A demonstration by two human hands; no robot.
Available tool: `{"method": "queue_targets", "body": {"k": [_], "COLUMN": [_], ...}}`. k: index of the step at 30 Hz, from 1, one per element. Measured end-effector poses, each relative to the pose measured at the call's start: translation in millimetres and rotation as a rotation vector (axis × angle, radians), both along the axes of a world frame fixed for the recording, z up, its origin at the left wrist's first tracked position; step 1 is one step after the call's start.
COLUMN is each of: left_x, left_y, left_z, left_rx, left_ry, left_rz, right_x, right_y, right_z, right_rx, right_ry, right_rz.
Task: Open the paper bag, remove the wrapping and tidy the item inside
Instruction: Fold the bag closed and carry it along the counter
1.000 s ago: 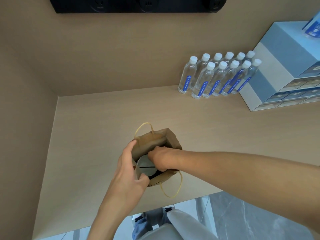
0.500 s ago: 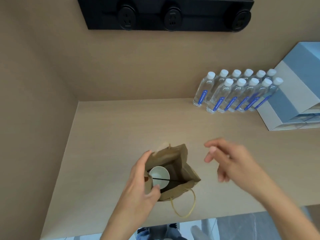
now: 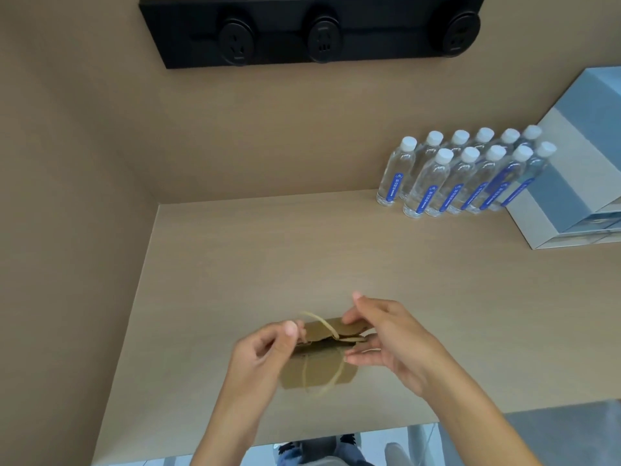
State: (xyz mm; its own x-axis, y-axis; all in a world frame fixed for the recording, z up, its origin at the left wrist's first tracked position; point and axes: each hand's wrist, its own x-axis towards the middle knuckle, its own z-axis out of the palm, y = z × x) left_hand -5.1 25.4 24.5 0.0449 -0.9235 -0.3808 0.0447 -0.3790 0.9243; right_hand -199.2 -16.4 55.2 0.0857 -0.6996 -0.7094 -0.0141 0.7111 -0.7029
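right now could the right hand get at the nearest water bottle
Probably yes, but not at once. The table between the right hand and the bottles is bare, so nothing blocks the way. That hand is pinching the bag top, though, so it would have to let go first.

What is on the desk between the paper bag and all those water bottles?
Nothing. In the head view, only bare desk lies between the paper bag and the water bottles.

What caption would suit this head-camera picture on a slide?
Both hands, left hand and right hand, pinch the top of a brown paper bag on a desk near water bottles.
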Motion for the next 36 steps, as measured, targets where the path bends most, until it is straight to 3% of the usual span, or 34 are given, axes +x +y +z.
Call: {"method": "queue_targets", "body": {"k": [3, 6, 10, 14, 17, 20, 24, 30, 36], "left_x": [-3.7, -5.5, -6.4, -4.1, 2.8, 9.4, 12.4, 12.8, 13.3], "left_y": [-0.9, 0.1, -0.6, -8.0, -15.6, -21.0, -22.0, -24.3, -24.7], "left_z": [-9.5, -21.9, -36.8, -53.8, -61.2, -68.7, -79.5, -91.9, -96.5], "left_rx": [0.025, -0.056, -0.166, -0.154, -0.164, -0.144, -0.063, -0.061, -0.059], "left_ry": [-0.032, -0.285, -0.471, -0.679, -0.624, -0.404, -0.173, -0.172, -0.164], "left_rz": [0.126, 0.106, 0.014, -0.083, -0.085, -0.031, 0.033, 0.000, -0.059], "right_x": [3.2, 4.0, 2.3, -5.7, -9.0, -7.9, -9.5, -3.0, -1.6], "right_y": [10.2, 19.9, 22.4, 17.1, 11.8, 6.1, 0.3, -1.0, 5.9], "right_z": [-20.0, -40.4, -65.5, -84.0, -92.2, -97.8, -103.5, -118.3, -128.0], "right_rx": [-0.202, -0.323, -0.338, -0.413, -0.475, -0.536, -0.574, -0.609, -0.570], "right_ry": [0.093, 0.198, 0.116, 0.052, 0.121, 0.214, 0.189, 0.265, 0.143], "right_rz": [-0.003, 0.028, 0.005, -0.004, 0.013, 0.041, 0.061, 0.004, 0.018]}}
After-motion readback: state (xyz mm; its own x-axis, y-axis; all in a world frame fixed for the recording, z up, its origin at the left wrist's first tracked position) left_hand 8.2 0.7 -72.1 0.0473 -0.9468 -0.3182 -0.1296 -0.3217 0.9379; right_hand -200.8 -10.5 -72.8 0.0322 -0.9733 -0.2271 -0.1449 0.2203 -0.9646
